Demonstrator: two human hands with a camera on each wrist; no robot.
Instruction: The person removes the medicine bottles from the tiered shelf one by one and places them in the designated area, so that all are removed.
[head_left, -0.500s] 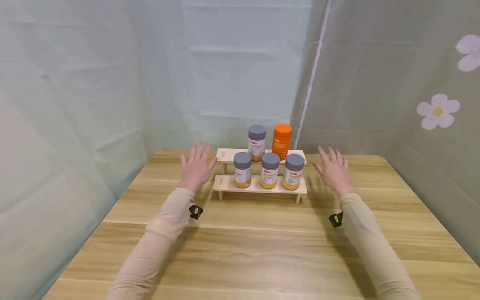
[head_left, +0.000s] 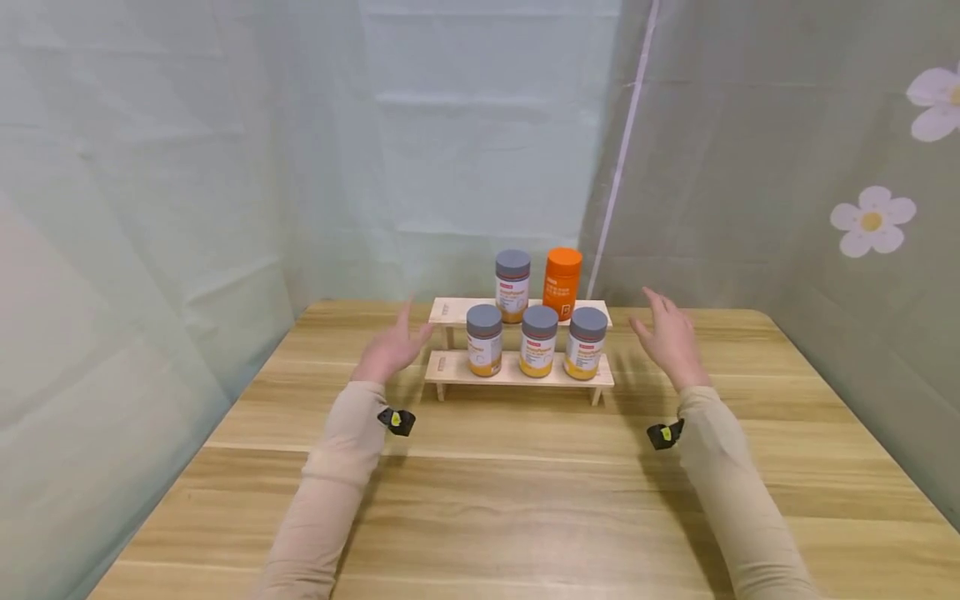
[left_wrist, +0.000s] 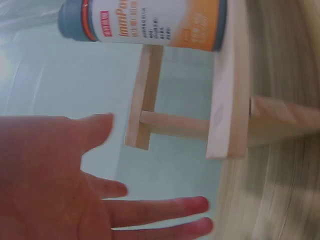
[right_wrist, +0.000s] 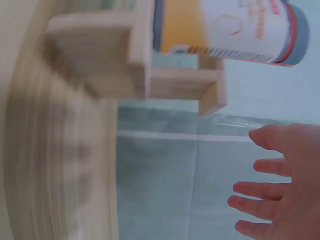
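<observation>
A two-step wooden rack (head_left: pixel 450 367) stands toward the table's far side. On its lower step are three grey-lidded supplement bottles, left (head_left: pixel 484 342), middle (head_left: pixel 537 343) and right (head_left: pixel 586 345). The upper step bears another grey-lidded bottle (head_left: pixel 513 287) and an all-orange bottle (head_left: pixel 562 285). My left hand (head_left: pixel 392 350) is raised just left of the rack, fingers extended and apart from it; in the left wrist view the hand (left_wrist: pixel 55 185) holds nothing. To the rack's right is my right hand (head_left: pixel 670 343), its fingers extended and nothing held, as the right wrist view confirms.
The rack rests on a wood-grain table (head_left: pixel 510 492). Pale cloth (head_left: pixel 495 150) hangs behind it, and a grey-green curtain with white flowers (head_left: pixel 872 222) is on the right. Each wrist carries a small black camera, left (head_left: pixel 396 421) and right (head_left: pixel 664 433).
Both hands have turned so their palms face inward toward the rack; before, they were spread palm down. The bottles and rack have stayed in place.
</observation>
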